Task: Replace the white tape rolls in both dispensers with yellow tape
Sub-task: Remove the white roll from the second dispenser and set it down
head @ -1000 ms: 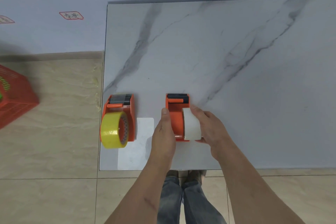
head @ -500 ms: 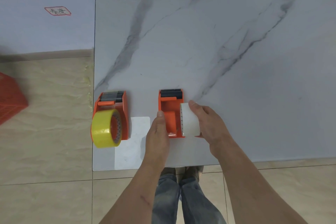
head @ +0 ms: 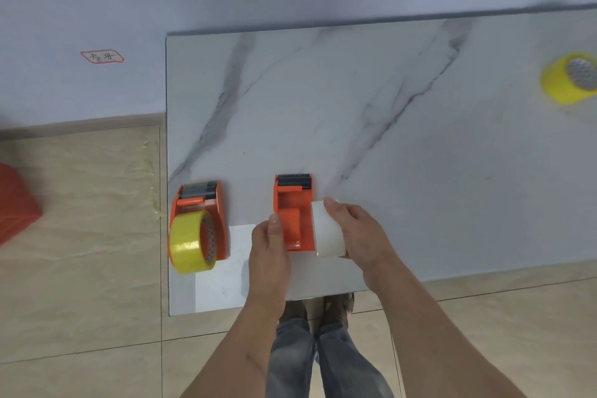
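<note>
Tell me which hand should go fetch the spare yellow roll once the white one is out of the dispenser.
Probably the right hand. The loose yellow roll lies far off on its side of the table, and it already grips the white roll. The left hand is steadying the dispenser.

The table (head: 420,171) is pale grey-white marble with dark grey veins running diagonally across it. Both dispensers are bright orange: the left dispenser (head: 217,203) has a grey-black roller end and carries a translucent yellow tape roll (head: 189,242); the right dispenser (head: 290,213) has a black toothed blade. The tape roll (head: 328,233) beside it is milky white. A loose yellow roll (head: 562,81) has a grey core. The floor (head: 80,236) is beige tile, the basket (head: 16,200) red-orange
</note>
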